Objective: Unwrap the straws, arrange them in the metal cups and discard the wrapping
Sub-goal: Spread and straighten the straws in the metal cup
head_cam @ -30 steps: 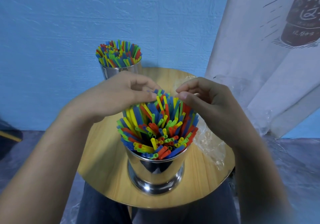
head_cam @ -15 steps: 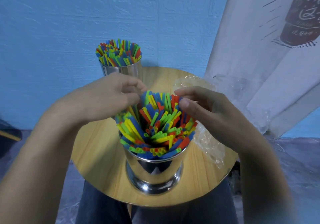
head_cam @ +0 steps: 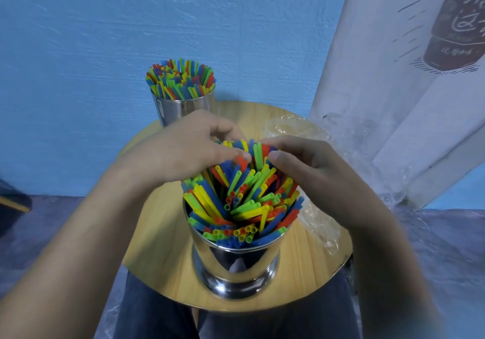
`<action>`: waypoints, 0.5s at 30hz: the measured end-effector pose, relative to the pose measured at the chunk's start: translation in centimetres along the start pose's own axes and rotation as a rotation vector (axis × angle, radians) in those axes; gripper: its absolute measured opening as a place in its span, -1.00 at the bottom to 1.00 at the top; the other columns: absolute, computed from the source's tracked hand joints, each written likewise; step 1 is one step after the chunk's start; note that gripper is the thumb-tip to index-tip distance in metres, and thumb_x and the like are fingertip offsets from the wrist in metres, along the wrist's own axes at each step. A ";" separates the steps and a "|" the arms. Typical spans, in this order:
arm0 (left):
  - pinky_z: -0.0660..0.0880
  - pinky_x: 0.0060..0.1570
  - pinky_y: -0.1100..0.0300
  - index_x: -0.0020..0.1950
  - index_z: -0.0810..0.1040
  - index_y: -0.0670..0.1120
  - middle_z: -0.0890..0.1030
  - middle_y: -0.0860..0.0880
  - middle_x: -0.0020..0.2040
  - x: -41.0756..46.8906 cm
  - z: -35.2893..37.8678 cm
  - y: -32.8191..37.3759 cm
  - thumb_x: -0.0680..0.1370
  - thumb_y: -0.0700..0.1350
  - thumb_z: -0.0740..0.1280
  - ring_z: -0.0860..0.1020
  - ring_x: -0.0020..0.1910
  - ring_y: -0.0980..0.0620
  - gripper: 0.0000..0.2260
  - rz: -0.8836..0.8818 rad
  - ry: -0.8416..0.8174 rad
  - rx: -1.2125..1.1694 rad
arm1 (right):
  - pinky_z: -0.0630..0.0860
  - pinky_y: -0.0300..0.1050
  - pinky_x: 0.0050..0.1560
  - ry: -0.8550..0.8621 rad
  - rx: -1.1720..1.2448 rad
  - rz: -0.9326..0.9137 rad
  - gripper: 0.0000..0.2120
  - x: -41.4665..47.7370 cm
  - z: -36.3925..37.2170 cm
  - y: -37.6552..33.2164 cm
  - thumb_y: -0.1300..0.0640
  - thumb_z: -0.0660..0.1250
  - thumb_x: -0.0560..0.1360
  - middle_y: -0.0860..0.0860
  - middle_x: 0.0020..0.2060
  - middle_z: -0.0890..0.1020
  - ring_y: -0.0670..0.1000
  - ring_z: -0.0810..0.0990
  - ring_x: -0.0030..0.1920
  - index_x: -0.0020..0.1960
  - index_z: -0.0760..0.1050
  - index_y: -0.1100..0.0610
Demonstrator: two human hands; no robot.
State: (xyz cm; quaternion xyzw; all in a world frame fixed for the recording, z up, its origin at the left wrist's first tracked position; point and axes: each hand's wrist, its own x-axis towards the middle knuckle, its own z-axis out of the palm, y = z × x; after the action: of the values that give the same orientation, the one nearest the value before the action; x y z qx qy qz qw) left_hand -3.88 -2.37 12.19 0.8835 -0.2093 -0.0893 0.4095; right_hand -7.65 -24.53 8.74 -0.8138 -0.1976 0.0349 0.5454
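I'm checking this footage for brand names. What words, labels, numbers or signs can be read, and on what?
On the white fabric banner, in the dark red bottle drawing: large white handwritten characters, cut by the frame, not legible.
Same drawing, small script line beneath: too blurred to read.
No text visible on the near shiny metal cup, far shiny metal cup, coloured plastic straws or clear plastic wrapping.

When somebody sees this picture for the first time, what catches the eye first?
The near metal cup at the table's front, packed with coloured straws; the left hand and right hand hold their far tips. A second full cup stands back left, clear wrapping lies right.
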 end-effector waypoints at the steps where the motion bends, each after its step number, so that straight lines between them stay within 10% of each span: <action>1: 0.61 0.10 -0.04 -0.11 0.71 0.00 0.73 0.07 -0.13 0.0 0.0 -0.1 0.51 -0.06 0.51 0.69 -0.08 0.08 -0.96 0.002 0.011 -0.009 | 0.65 -0.12 0.06 0.001 0.003 -0.003 -0.77 0.0 0.0 0.0 0.16 0.22 0.69 -0.02 -0.01 0.74 -0.03 0.72 0.04 0.19 0.65 0.10; 15: 0.64 0.06 0.05 0.02 0.71 0.04 0.74 0.08 -0.07 -0.1 0.1 -0.5 0.53 -0.10 0.49 0.71 -0.05 0.09 -0.91 0.015 -0.006 -0.087 | 0.62 -0.23 -0.01 0.005 0.050 -0.010 -0.78 -0.1 0.0 0.1 0.12 0.23 0.67 -0.06 -0.03 0.74 -0.06 0.72 0.04 0.16 0.65 0.10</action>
State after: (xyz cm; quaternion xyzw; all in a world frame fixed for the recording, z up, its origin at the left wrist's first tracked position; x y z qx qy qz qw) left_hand -3.84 -2.10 11.77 0.8628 -0.2133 -0.0980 0.4477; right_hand -7.71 -24.64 8.64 -0.7990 -0.1992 0.0351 0.5663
